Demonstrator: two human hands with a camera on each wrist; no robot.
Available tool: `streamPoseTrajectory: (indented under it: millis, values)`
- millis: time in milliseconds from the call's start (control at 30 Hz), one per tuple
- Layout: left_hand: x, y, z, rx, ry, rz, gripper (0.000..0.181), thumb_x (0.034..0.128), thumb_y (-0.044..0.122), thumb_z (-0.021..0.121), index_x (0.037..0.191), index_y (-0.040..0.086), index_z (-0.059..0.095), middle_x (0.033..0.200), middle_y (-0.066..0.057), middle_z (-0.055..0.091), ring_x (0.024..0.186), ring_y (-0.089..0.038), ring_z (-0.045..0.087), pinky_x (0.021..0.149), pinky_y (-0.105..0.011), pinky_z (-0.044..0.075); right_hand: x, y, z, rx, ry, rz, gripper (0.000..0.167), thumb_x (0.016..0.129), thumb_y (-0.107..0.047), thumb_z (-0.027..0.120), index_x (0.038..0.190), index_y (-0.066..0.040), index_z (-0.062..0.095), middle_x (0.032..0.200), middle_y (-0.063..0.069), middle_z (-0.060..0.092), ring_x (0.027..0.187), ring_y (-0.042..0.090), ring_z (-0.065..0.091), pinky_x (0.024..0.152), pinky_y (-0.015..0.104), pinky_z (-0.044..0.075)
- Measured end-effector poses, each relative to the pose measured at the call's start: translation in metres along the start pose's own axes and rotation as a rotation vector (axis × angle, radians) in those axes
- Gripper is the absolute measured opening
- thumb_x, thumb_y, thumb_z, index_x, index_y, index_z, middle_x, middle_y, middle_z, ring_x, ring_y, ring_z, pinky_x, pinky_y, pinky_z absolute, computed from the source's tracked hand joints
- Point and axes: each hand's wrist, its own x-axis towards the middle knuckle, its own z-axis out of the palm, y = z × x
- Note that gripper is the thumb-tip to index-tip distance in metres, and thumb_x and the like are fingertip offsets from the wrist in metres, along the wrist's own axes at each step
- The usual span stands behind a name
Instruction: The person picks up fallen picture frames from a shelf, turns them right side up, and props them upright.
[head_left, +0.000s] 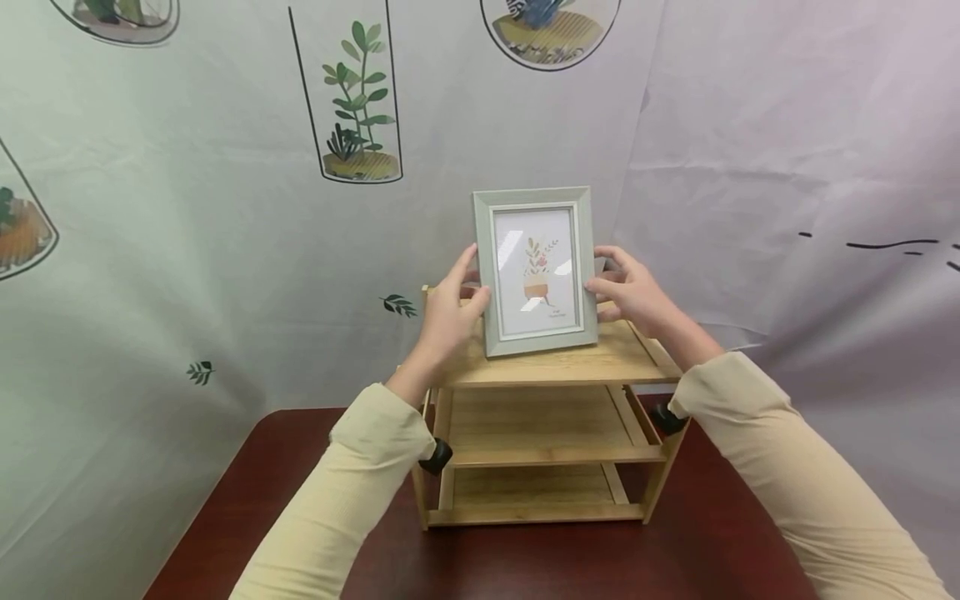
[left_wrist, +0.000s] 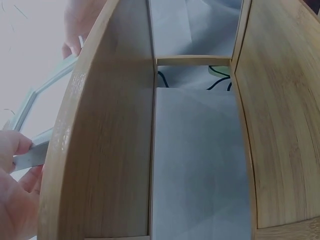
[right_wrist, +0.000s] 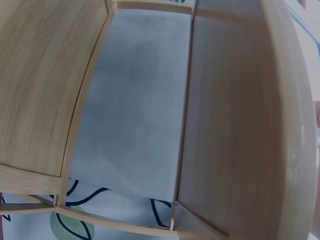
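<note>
A picture frame [head_left: 486, 275], pale grey-green with a plant print behind glossy glass, stands upright above the wooden shelf's top board, slightly tilted. My left hand [head_left: 448, 310] grips its left edge, thumb in front and fingers behind. On the opposite edge, my right hand [head_left: 633, 292] holds it the same way. Whether the lower edge touches the top board [head_left: 517, 368] I cannot tell. In the left wrist view, part of the picture frame [left_wrist: 36, 159] shows beyond the board, between the left hand [left_wrist: 15, 200] and the right hand [left_wrist: 82, 20]. The right wrist view mostly shows the shelf boards.
The wooden shelf has a middle board [head_left: 540, 421] and a bottom board [head_left: 532, 487], and stands on a dark red table [head_left: 300, 492]. A pale flat sheet [left_wrist: 200, 160] appears between the boards. Behind hangs a white cloth [head_left: 225, 208] printed with plants.
</note>
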Motion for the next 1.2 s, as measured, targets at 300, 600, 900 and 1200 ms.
streamPoseTrajectory:
  millis: [300, 600, 900, 1200]
  values:
    - [0.001, 0.001, -0.001, 0.045, -0.005, 0.003, 0.055, 0.0887, 0.014, 0.048, 0.14, 0.019, 0.027, 0.119, -0.015, 0.055, 0.099, -0.026, 0.058, 0.083, -0.033, 0.049, -0.01, -0.001, 0.002, -0.02, -0.003, -0.018, 0.052, 0.089, -0.015, 0.049, 0.135, -0.012, 0.025, 0.092, 0.007, 0.051, 0.074, 0.013, 0.059, 0.064, 0.035, 0.054]
    - [0.001, 0.002, 0.001, 0.087, 0.007, -0.007, 0.053, 0.0901, 0.012, 0.046, 0.139, 0.021, 0.028, 0.119, -0.016, 0.056, 0.1, -0.026, 0.058, 0.084, -0.035, 0.049, -0.016, -0.003, 0.008, -0.023, 0.051, -0.008, 0.052, 0.089, -0.012, 0.049, 0.135, -0.012, 0.025, 0.088, 0.005, 0.049, 0.07, 0.011, 0.057, 0.062, 0.033, 0.054]
    - [0.0, 0.003, 0.003, 0.129, 0.001, -0.023, 0.054, 0.091, 0.013, 0.044, 0.14, 0.022, 0.025, 0.119, -0.015, 0.055, 0.099, -0.025, 0.059, 0.084, -0.034, 0.049, -0.02, -0.004, 0.008, -0.052, 0.042, -0.03, 0.053, 0.089, -0.014, 0.048, 0.136, -0.009, 0.023, 0.085, 0.004, 0.05, 0.072, 0.01, 0.058, 0.061, 0.032, 0.054]
    - [-0.002, 0.005, 0.002, 0.151, -0.01, -0.015, 0.054, 0.091, 0.014, 0.044, 0.141, 0.02, 0.024, 0.118, -0.015, 0.055, 0.099, -0.025, 0.059, 0.083, -0.034, 0.049, -0.019, -0.001, 0.007, -0.079, 0.044, -0.036, 0.053, 0.09, -0.016, 0.048, 0.136, -0.009, 0.024, 0.088, 0.004, 0.05, 0.072, 0.009, 0.057, 0.061, 0.033, 0.054]
